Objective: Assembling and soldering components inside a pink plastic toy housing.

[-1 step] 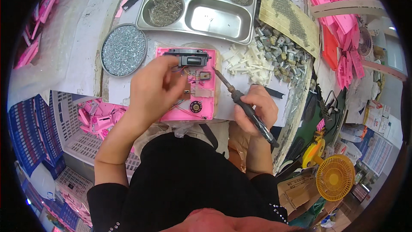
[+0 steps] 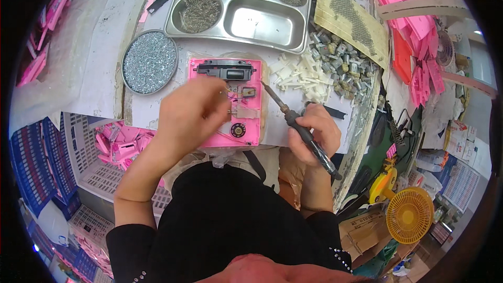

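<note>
- Bench [image 2: 144, 111]: pale, scuffed work surface.
- Room, right side: a yellow fan with a round plastic grille [image 2: 409, 215] stands near a brown cardboard box [image 2: 361, 233].
- Room, left side: a light grey perforated plastic crate [image 2: 99, 174] contains irregular pink plastic parts [image 2: 126, 145].
- Far side of the bench: a shiny steel compartment tray [image 2: 264, 23] contains small metal parts in several wells. A round shallow dish [image 2: 149, 94], left of it, is filled with glinting silver pieces.
- Right of the tray: slender white plastic pieces [image 2: 309, 81] lie beside blocky grey metal components [image 2: 343, 63].
- Pink rectangular plastic casing [image 2: 251, 121]: lies near the front edge of the bench. It carries a black oblong module [image 2: 225, 68], thin wires and a round dark disc [image 2: 238, 130].
- Left hand [image 2: 191, 110]: fingers bent over the casing's left part; whether they grip anything cannot be told.
- Right hand [image 2: 318, 133]: grasps a black-handled soldering iron [image 2: 297, 124], its slim tip just beside the casing's right edge.
</note>
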Demonstrator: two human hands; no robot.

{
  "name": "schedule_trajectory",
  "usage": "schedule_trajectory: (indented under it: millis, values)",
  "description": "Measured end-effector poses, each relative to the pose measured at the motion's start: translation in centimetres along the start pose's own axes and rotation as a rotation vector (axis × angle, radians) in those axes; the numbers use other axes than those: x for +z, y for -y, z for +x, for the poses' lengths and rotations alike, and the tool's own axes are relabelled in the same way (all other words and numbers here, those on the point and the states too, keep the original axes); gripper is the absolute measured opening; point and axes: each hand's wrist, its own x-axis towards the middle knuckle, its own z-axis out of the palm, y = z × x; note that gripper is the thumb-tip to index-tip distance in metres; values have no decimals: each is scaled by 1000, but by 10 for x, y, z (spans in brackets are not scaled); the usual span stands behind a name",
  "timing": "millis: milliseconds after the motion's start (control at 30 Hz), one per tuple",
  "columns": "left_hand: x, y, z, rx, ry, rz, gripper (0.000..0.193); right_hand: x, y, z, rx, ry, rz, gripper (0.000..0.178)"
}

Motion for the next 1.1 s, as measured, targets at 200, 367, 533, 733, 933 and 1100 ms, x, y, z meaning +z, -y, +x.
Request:
schedule_trajectory:
  millis: [200,367,533,733,933,1100]
  values:
    - [17,-3,6,338,311,156,28,-11,6,-1,36,-10,-1,28]
    - [18,12,8,266,235,-183,17,-14,8,-16,118,-138,12,26]
    - [13,14,14,-19,364,-336,11,2,16,-22,223,-188,135,30]
    - [7,18,10,-1,367,-312,10,22,40,-51,412,36,23,42]
    - [15,25,-15,156,149,-230,13,81,47,-26,89,-5,-207,54]
    - [17,27,-16,234,97,-213,14,91,40,-29,47,8,-238,61]
